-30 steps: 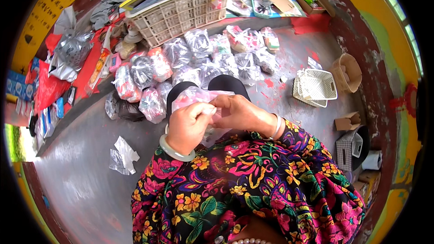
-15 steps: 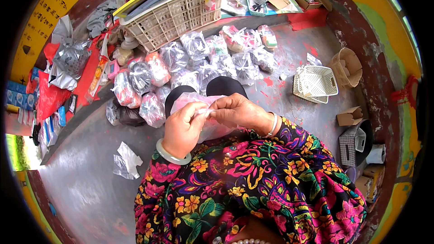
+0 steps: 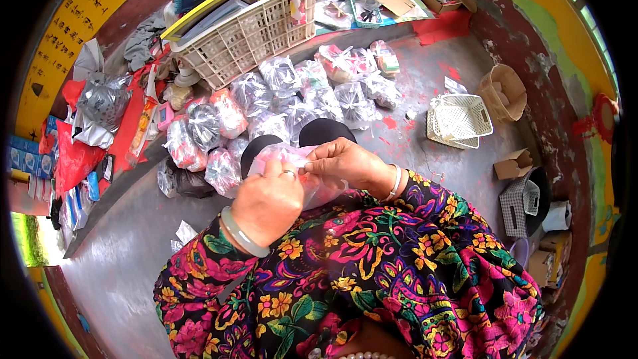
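A translucent pinkish plastic bag (image 3: pixel 318 193) hangs in front of my knees, bunched up at its top. My left hand (image 3: pixel 271 201) is closed on the bag's left side, its back turned up and a ring on one finger. My right hand (image 3: pixel 350 166) pinches the bag's upper edge with thumb and forefinger, close beside the left. Pink and some red show through the plastic, but I cannot make out the contents. Beyond my knees several tied clear plastic bags (image 3: pixel 280 76) with mixed contents lie grouped on the grey floor.
A large cream plastic crate (image 3: pixel 242 43) stands behind the bags on a raised ledge. To the right sit white plastic baskets (image 3: pixel 460 119), a woven basket (image 3: pixel 503 93) and a small cardboard box (image 3: pixel 513 164). A red plastic bag (image 3: pixel 74 153) lies at the left.
My left hand has turned over and moved down and left, away from the right fingertips. The bag's top is spread wider between my hands. The view has shifted slightly.
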A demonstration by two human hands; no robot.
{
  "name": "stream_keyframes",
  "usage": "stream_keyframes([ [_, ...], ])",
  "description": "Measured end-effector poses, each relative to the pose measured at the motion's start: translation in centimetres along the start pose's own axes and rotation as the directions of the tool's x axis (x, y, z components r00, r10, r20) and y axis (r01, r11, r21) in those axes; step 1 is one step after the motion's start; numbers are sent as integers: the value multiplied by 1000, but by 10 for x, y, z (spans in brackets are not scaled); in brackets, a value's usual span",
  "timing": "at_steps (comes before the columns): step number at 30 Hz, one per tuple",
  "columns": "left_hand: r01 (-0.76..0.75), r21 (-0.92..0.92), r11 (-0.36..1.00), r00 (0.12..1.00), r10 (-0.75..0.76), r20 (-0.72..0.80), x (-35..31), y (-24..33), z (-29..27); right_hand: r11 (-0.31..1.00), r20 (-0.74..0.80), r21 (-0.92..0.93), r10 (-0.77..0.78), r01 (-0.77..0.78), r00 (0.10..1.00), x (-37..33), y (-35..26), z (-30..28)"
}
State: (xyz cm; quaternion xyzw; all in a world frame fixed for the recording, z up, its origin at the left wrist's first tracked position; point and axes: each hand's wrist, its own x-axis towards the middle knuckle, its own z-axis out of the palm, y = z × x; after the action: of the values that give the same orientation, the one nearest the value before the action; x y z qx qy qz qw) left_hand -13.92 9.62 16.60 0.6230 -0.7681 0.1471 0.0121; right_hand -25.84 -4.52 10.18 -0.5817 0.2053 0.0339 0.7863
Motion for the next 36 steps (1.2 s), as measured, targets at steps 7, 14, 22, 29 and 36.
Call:
stream_keyframes([
  [7,71,-401,913,986,-125,-111,-7,18,51,993,-80,116,-24,33,997,4,12,5],
  [14,-43,-611,790,958,-141,-248,-19,8,62,984,-22,168,60,-55,998,20,17,8],
  [22,-98,-508,856,865,-179,-469,-14,3,68,997,83,51,56,-61,995,31,16,6],
  [29,6,-621,784,835,-346,-428,-6,-14,79,999,204,-52,13,-2,979,23,9,8],
  [36,183,-983,18,871,-468,153,0,-23,84,999,-2,42,-30,30,1000,32,26,15],
])
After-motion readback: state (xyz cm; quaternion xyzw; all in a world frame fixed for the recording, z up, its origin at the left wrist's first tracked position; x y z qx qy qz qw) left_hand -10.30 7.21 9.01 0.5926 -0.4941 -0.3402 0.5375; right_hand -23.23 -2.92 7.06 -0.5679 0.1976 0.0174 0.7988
